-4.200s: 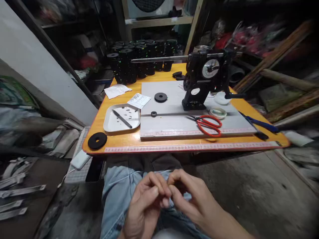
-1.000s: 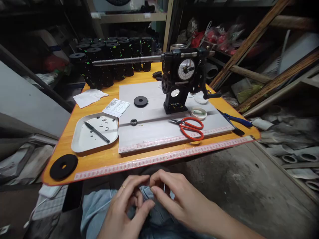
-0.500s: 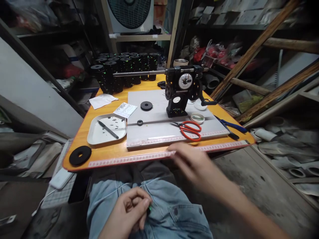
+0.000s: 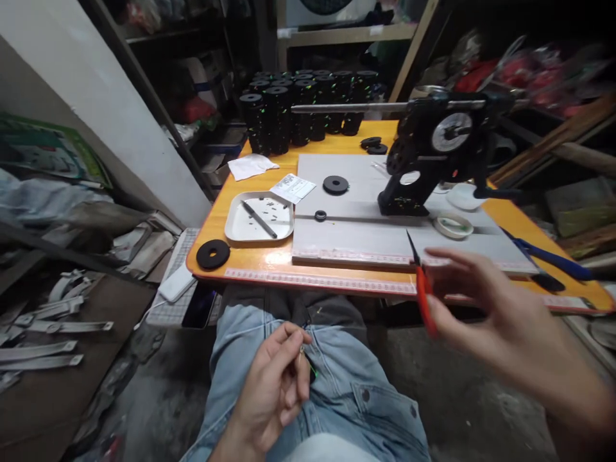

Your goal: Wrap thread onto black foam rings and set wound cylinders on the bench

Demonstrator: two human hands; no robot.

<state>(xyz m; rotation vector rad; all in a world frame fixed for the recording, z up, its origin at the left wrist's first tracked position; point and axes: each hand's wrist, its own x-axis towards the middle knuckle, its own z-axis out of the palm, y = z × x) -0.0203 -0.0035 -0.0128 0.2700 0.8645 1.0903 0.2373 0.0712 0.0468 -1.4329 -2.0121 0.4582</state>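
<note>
My right hand [image 4: 500, 321] is raised in front of the table edge, its fingers closed on the red-handled scissors [image 4: 422, 289], blades pointing up. Over my lap, my left hand [image 4: 274, 391] pinches a thin green thread or wire [image 4: 312, 369] with a tiny part at its tip. I am seated in blue jeans [image 4: 337, 378] before a low orange table [image 4: 260, 260]. On it a grey board [image 4: 366, 237] carries a black hand-crank winding machine [image 4: 433, 154] with a dial and a long rod.
A white tray [image 4: 238, 224] holding a pen and small bits sits at the table's left. Black discs [image 4: 213, 254], a small ring [image 4: 320, 215], a tape roll [image 4: 452, 224], blue pliers [image 4: 553, 260] and stacked black spools [image 4: 298, 109] lie around. Clutter fills the floor and shelves.
My right hand left my lap, reached to the table and lifted the red scissors off the grey board. My left hand stays on my lap pinching the thread. The view shifted left.
</note>
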